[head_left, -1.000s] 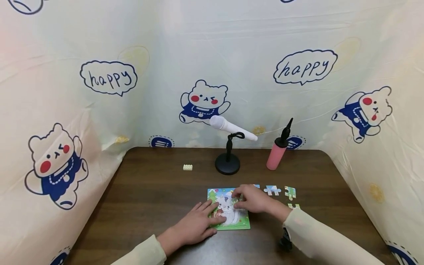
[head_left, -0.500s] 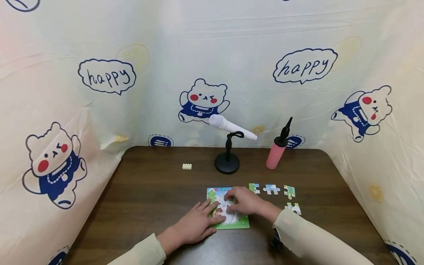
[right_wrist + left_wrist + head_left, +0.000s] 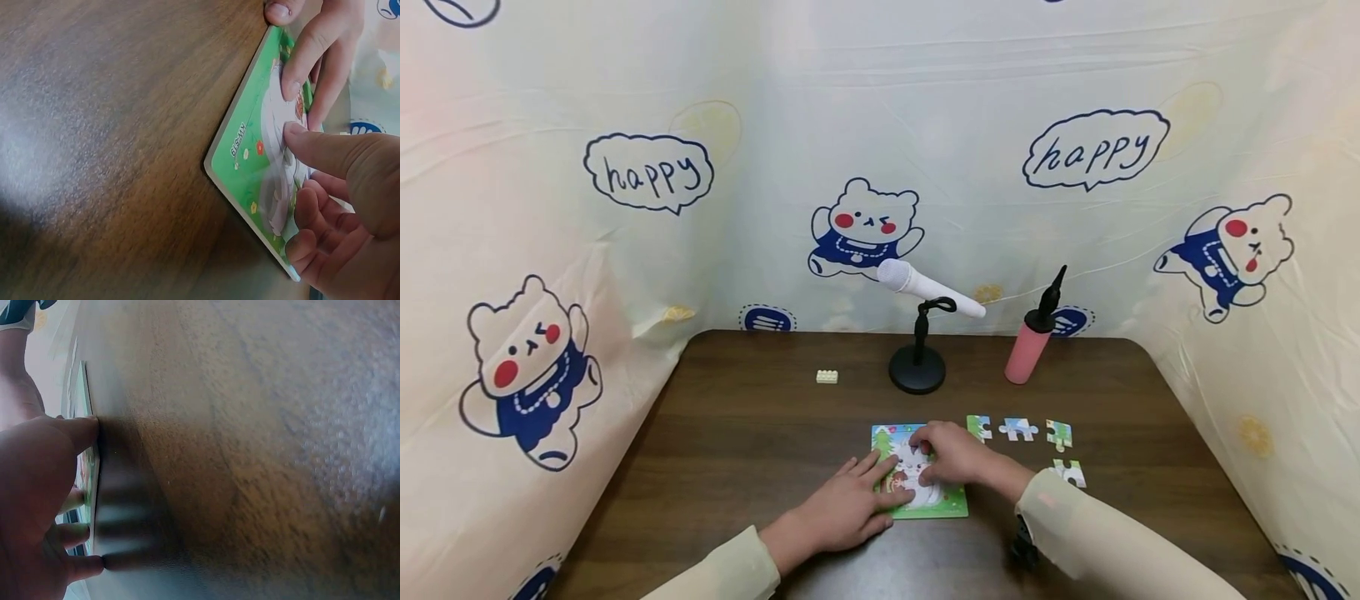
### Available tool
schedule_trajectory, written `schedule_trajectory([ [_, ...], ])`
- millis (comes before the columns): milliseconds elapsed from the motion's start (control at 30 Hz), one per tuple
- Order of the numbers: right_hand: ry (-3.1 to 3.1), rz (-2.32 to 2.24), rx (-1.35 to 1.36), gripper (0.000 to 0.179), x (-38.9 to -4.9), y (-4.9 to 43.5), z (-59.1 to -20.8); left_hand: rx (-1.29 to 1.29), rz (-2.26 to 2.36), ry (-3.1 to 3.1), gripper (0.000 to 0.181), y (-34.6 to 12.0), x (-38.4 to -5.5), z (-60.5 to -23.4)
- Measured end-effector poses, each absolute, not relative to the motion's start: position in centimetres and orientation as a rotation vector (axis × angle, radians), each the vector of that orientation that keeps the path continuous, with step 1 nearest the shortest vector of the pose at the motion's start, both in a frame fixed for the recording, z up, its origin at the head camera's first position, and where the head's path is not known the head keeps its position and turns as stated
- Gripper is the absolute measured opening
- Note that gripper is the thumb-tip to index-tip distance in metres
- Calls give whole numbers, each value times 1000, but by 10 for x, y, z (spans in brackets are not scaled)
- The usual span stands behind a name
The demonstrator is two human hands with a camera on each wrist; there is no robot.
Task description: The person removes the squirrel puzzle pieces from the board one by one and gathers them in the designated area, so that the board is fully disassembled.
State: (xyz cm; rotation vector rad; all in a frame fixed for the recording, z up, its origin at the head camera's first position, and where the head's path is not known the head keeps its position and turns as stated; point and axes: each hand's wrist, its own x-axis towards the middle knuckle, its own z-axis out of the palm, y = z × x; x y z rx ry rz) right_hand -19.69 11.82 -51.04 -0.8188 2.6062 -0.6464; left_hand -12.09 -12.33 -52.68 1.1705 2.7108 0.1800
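A jigsaw puzzle (image 3: 951, 504) with a white cartoon animal on a green and blue ground lies flat on the brown table. My left hand (image 3: 842, 504) rests on its left side, fingers spread and nearly straight, with some fingertips on the picture. From the right, my right hand (image 3: 958, 454) reaches over the puzzle. In the right wrist view its thumb (image 3: 325, 147) touches the picture and the other fingers are bent. Whether a piece sits between thumb and forefinger is hidden. Loose jigsaw pieces, such as this blue one (image 3: 1018, 429), lie to the puzzle's right.
Behind the puzzle stands a white microphone (image 3: 928, 287) on a black stand (image 3: 917, 369). A pink pump (image 3: 1027, 354) with a black nozzle is at the back right. One small cream toy brick (image 3: 827, 377) lies further left. Printed cloth (image 3: 760, 100) surrounds the table.
My right hand has shifted left over the puzzle, uncovering the loose piece by its top right corner. My left hand has stayed in place. The head view sways slightly.
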Motion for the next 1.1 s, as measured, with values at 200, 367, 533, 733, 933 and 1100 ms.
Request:
schedule_trajectory([
  [200,2608,-675,-814,46,-201,118,-512,1163,180,2709,49,-123,-122,-528],
  [367,2599,-710,-783,44,-201,118,-511,1151,164,2700,49,-122,-124,-527],
  [533,2553,-867,-737,28,-202,119,-512,1133,177,2693,49,-121,-122,-525],
  [733,2491,-1052,-719,16,-204,123,-512,1131,169,2703,49,-121,-122,-526],
  [933,2476,-1129,-710,17,-201,131,-502,1130,165,2709,49,-121,-121,-528],
  [1100,2442,-1174,-667,19,-201,155,-493,1115,179,2694,49,-121,-122,-528],
])
